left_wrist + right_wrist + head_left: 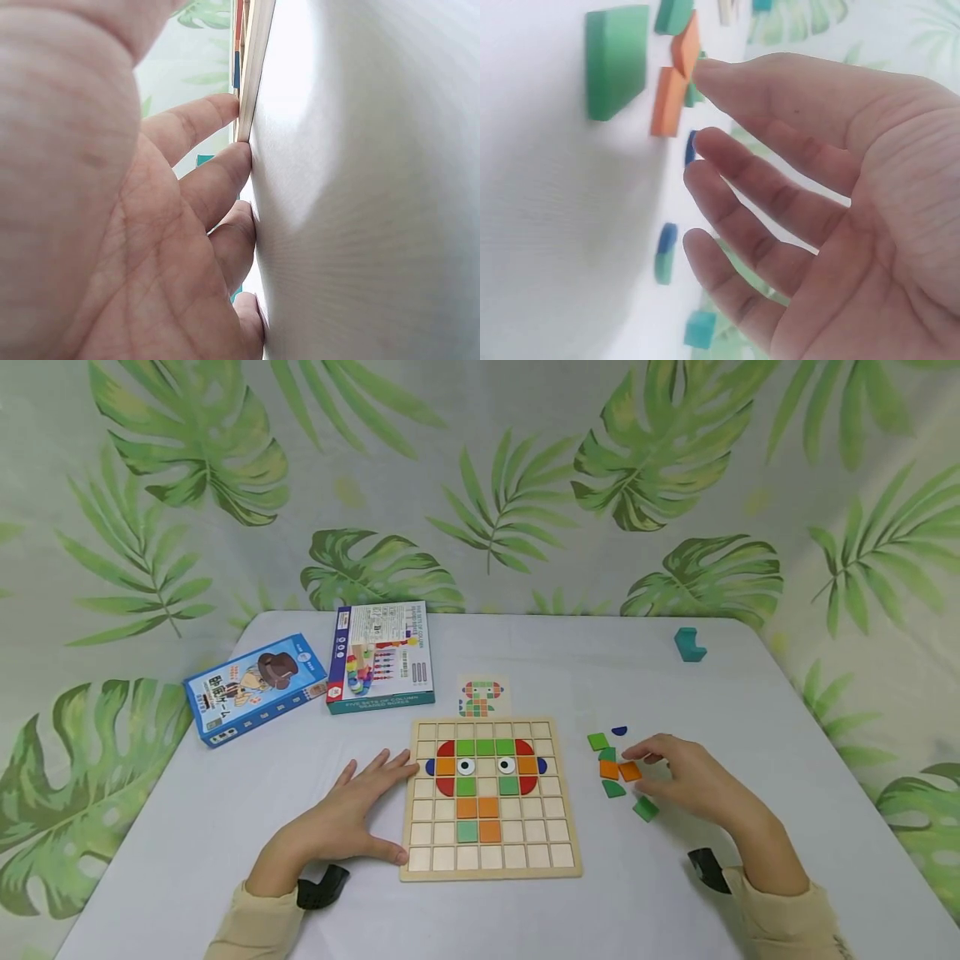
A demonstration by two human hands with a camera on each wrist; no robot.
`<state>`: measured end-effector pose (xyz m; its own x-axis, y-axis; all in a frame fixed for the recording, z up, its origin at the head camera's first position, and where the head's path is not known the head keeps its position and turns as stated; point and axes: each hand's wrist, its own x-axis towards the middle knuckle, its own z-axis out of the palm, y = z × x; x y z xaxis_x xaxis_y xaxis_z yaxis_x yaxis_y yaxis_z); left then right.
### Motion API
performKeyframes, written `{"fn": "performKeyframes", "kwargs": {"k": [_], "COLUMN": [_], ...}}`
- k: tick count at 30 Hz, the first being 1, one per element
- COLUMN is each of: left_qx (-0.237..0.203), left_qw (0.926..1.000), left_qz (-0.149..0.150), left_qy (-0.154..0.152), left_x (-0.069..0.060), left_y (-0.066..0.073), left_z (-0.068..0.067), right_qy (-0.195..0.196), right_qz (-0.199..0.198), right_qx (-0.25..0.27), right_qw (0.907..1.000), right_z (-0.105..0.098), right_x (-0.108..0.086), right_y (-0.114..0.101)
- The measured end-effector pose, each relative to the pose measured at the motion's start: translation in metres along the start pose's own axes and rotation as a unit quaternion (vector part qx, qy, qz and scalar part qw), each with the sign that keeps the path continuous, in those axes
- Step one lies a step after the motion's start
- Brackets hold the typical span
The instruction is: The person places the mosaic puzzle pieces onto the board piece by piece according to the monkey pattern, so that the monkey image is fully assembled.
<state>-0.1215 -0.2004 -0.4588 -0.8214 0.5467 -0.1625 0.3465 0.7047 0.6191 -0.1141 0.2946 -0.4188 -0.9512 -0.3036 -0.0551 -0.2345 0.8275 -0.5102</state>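
The wooden grid board (536,857) lies mid-table, its cells holding coloured tiles (486,747) and two eye discs (466,767). At nine o'clock the left hand (352,814), fingers spread, touches its edge; at three the right hand (684,777), fingers loosely parted, may be touching an orange tile (630,771) among the loose tiles (613,788). A picture card (483,697) lies at twelve, a blue box (255,689) at ten, a white-topped box (386,656) at eleven, a teal block (687,645) at two, on white cloth (750,710) before leaf-print fabric (540,402).
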Motion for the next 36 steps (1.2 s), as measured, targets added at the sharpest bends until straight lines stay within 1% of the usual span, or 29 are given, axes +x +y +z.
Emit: {"fn": "performKeyframes", "kwargs": {"k": [8,17,20,24,27,30,33,36], "left_qx": [-0.003,-0.001,-0.001,-0.002,-0.003,0.001,0.002,-0.002], "left_qw": [1.0,1.0,1.0,0.9998,0.9999,1.0,1.0,1.0], "left_qz": [0.002,0.007,-0.006,-0.02,-0.013,-0.006,-0.002,0.002], "left_qy": [-0.004,-0.004,-0.005,-0.005,-0.002,0.0,-0.002,-0.001], "left_x": [0.002,0.003,0.0,-0.004,-0.003,-0.001,0.001,0.0], "left_y": [0.001,0.001,0.001,-0.001,-0.003,-0.003,-0.002,-0.001], "left_z": [0.0,0.0,0.002,0.004,0.004,0.003,0.002,0.0], "right_qy": [0.002,0.01,0.006,0.002,0.017,0.035,0.045,0.047], "right_qz": [0.002,0.005,0.007,0.011,0.007,-0.007,-0.022,-0.041], "right_qx": [-0.008,-0.015,-0.011,-0.01,-0.014,-0.013,-0.009,-0.008], "right_qw": [1.0,0.9998,0.9999,0.9999,0.9997,0.9993,0.9987,0.998], "right_z": [0.008,0.012,0.013,0.014,0.011,0.009,0.008,0.011], "right_x": [0.003,0.005,0.009,0.013,0.011,0.006,0.001,0.0], "right_y": [0.012,0.017,0.017,0.013,0.009,0.002,-0.009,-0.022]}}
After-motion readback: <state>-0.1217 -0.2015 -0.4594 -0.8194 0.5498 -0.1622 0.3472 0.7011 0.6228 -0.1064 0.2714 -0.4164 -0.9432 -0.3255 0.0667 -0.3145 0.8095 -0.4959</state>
